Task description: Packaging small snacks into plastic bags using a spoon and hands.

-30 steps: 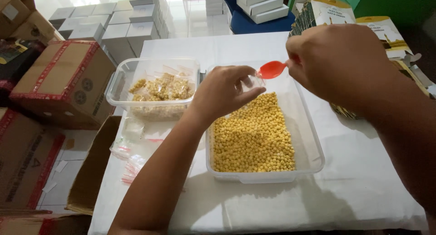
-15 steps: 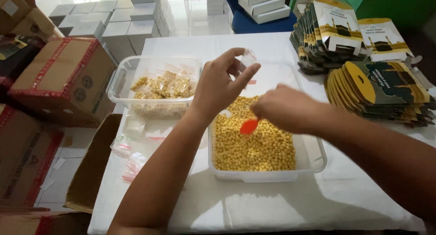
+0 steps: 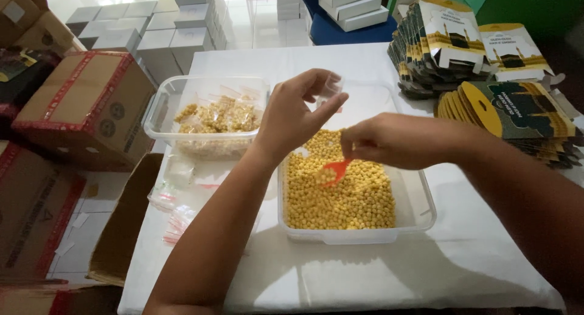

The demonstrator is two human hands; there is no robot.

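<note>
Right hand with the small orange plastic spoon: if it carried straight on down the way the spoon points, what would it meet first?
The right hand tips the orange spoon down-left; it would probably first meet the small yellow round pieces in the clear plastic tub.

A clear glossy plastic tub [image 3: 420, 211] of matt yellow pellets [image 3: 340, 196] sits on the desk's smooth white paper cover [image 3: 462, 260], with matt brown cardboard boxes [image 3: 85, 105] at nine o'clock.

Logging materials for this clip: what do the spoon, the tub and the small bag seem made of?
Spoon: orange plastic, likely, thin and slightly translucent. Tub: clear, glossy rigid plastic; the yellow pellets show through its wall. Bag in the left hand: thin clear film, probably plastic.
</note>
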